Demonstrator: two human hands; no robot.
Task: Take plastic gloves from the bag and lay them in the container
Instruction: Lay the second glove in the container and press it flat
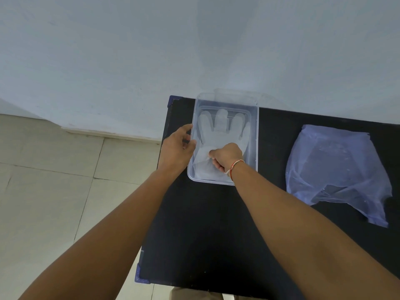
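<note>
A clear plastic container [255, 135] stands on the black table near its far left corner. Inside it lies a translucent plastic glove [220, 126], flat, with its fingers pointing away from me. My right hand [226, 155] is inside the container, fingers closed on the glove's cuff end. My left hand [177, 146] grips the container's left wall, thumb over the rim. A bluish translucent plastic bag [337, 169] lies flat on the table to the right, apart from both hands.
The black table [216, 234] has blue corner guards and its left edge runs close to the container. A pale wall stands right behind the table. Tiled floor [54, 180] lies to the left.
</note>
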